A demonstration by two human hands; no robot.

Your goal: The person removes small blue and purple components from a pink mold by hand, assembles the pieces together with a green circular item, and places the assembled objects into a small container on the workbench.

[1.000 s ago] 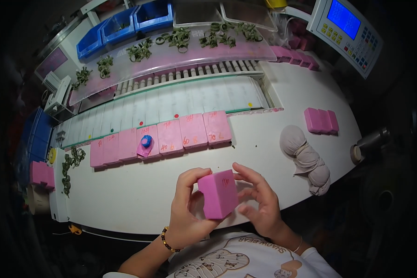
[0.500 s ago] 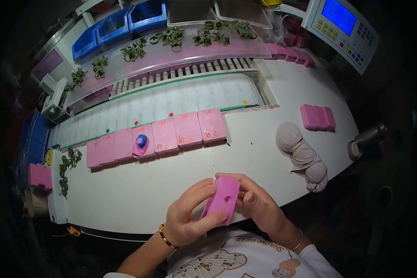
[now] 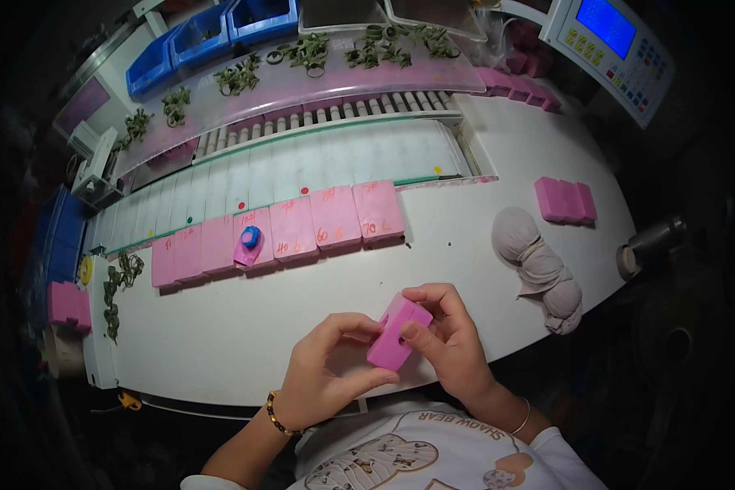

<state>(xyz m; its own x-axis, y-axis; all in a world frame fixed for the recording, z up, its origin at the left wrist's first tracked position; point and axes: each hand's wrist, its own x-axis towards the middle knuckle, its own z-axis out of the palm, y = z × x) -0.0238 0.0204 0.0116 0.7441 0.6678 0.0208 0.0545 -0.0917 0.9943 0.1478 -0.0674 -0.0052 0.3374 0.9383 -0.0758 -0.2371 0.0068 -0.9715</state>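
A small pink rubber mould block (image 3: 390, 349) with a round hole in one face is held tilted above the white table, between both my hands. My left hand (image 3: 318, 371) has its thumb at the block's lower end and its fingertips at the left side. My right hand (image 3: 456, 347) grips the block from the right, thumb across the face close to the hole and fingers round the upper end. Beyond them stands a row of larger pink blocks (image 3: 335, 220) with red and orange handwriting. A blue knob-like piece (image 3: 251, 237) rests there on a small pink piece.
At the right lie joined pink blocks (image 3: 565, 202) and a knotted beige cloth bundle (image 3: 539, 269). Green ring-shaped pieces (image 3: 306, 53) sit on a clear sheet at the back, before blue bins (image 3: 261, 22). A control panel (image 3: 608, 53) stands at the far right.
The pink mould block has turned and risen slightly in my hands. My right thumb has come onto its face; my left fingers have slid back toward its left edge.
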